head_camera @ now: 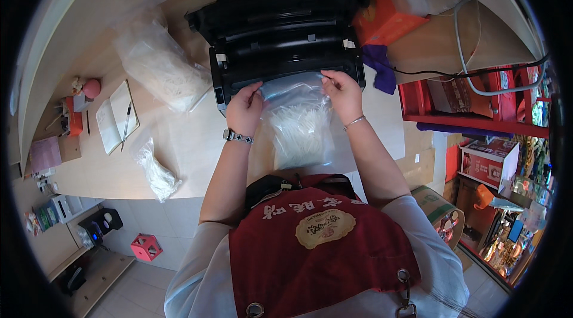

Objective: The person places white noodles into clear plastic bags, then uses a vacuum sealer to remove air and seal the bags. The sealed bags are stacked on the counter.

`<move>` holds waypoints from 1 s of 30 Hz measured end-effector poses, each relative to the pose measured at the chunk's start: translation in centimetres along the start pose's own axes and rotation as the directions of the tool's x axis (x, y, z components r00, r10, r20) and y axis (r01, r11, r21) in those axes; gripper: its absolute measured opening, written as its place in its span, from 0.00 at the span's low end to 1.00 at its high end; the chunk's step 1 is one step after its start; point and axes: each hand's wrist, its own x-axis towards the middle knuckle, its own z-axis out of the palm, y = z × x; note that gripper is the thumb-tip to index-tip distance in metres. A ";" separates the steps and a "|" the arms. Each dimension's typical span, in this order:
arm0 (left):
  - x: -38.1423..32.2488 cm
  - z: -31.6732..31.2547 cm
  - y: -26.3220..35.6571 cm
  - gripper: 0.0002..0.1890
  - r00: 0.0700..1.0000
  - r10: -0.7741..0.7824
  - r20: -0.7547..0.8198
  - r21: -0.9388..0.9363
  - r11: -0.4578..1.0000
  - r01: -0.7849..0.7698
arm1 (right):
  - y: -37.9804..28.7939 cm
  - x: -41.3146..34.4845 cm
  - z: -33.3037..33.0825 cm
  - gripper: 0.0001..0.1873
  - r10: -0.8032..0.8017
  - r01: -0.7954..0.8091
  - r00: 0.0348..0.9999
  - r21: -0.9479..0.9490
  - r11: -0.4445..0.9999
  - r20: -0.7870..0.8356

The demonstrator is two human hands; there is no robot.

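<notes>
A clear plastic bag [299,136] of white noodle-like strands lies flat before me, its mouth end toward a black vacuum sealer [286,56]. My left hand [245,107] pinches the left corner of that mouth between thumb and fingers. At the right corner, my right hand [344,94] grips the film the same way. The stretched bag mouth rests at the sealer's front edge. With its lid [277,9] raised, the sealer shows its dark inner channel. Whether the film reaches inside the channel is hard to tell.
Left of the sealer sits a larger bag of similar strands [163,71]. A small bag [156,172] lies near the table edge, by an open notebook [117,116] with a pen [127,123]. A purple cloth [380,69], an orange box [387,13] and cables [463,58] are at right.
</notes>
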 end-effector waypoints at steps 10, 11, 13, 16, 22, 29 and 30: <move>0.3 -0.2 1.5 0.14 0.999 0.031 0.009 0.424 0.905 -0.032 | -1.2 0.1 -0.4 0.12 -0.045 0.065 0.997 -0.335 0.940 0.067; 0.1 -0.4 2.2 0.15 0.999 0.041 0.016 0.479 0.877 -0.044 | -1.0 0.1 -0.5 0.12 -0.072 0.092 0.995 -0.341 0.936 0.071; 0.1 -0.6 2.3 0.15 0.991 0.132 0.028 0.519 0.845 -0.128 | -1.2 0.2 -0.5 0.13 -0.126 0.146 0.989 -0.352 0.924 0.080; 0.3 -0.9 1.5 0.14 0.946 0.324 0.013 0.472 0.832 -0.291 | -2.3 0.0 -1.0 0.13 -0.108 0.122 0.990 -0.172 0.977 0.088; 0.3 -0.3 0.7 0.15 0.934 0.355 -0.052 0.522 0.806 -0.277 | -1.8 -0.1 -0.5 0.11 -0.205 0.210 0.977 -0.425 0.881 0.056; -0.4 -0.2 1.3 0.16 0.963 0.267 -0.029 0.594 0.780 -0.198 | -2.4 -0.3 -0.5 0.09 -0.165 0.176 0.984 -0.482 0.858 0.065; -0.5 -0.2 1.3 0.16 0.964 0.264 -0.031 0.597 0.778 -0.194 | -2.3 -0.2 -0.5 0.08 -0.190 0.197 0.980 -0.486 0.851 0.064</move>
